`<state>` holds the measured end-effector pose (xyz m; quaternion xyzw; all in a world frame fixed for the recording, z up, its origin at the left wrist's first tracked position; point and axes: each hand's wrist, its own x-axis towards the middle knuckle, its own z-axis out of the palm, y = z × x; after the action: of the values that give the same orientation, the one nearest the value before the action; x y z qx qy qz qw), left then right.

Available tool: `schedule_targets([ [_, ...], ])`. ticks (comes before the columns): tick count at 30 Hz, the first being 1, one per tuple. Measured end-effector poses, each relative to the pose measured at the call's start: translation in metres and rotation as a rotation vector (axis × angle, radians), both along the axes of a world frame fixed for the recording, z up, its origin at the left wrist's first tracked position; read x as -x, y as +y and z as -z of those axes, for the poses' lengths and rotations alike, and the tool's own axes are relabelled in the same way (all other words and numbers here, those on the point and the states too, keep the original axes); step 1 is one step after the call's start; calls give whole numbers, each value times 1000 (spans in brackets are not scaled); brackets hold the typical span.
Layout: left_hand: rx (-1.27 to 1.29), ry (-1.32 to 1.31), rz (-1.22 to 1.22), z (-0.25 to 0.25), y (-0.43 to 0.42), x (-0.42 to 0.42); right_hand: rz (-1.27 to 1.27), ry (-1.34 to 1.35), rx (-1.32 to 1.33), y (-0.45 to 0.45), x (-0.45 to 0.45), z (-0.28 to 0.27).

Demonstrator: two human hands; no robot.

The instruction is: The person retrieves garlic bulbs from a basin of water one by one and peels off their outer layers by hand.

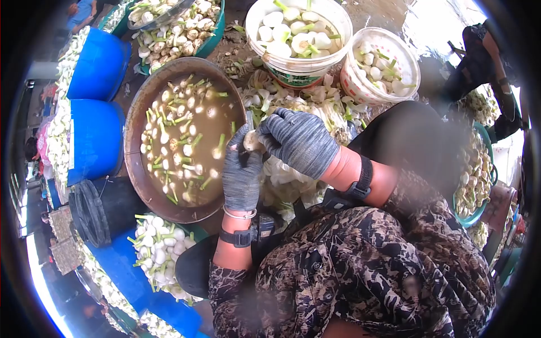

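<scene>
A pale garlic bulb (252,141) is pinched between the fingertips of my left hand (242,174), which wears a grey knit glove. My right hand (298,142), gloved the same way, has its fingers curled closed against the bulb's right side. Beside the fingertips shows a thin greyish edge, too small to name. Just left of my hands, a wide brown basin (131,147) holds murky water with many floating bulbs on short green stems. Beneath my hands lies a heap of peeled-off leaves and skins (282,180).
Beyond my hands stand a white bucket (251,35) of large cleaned bulbs and a smaller white bucket (360,90). Blue tubs (96,141), a black bucket (107,211) and piled white bulbs (160,248) line the left. A green basket (473,217) of bulbs sits at right.
</scene>
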<state>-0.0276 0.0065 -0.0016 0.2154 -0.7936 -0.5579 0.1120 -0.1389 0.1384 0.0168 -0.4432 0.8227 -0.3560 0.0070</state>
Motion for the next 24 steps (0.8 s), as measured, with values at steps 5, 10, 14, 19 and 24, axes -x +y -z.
schedule_targets([
  [5, -56, -44, 20, 3, -2, -5, 20, -31, 82, -4, 2, 3],
  [10, -126, 67, 82, -3, -3, -6, 72, -339, 157, -9, 9, 21],
  [14, -723, 170, 42, 3, -6, -11, 317, -462, 189, -7, 32, 39],
  [19, -991, 267, 142, 1, -14, -13, 223, -395, 245, 1, 38, 34],
  [24, -606, 168, 92, 7, -6, -12, -190, -715, 317, 4, -5, -11],
])
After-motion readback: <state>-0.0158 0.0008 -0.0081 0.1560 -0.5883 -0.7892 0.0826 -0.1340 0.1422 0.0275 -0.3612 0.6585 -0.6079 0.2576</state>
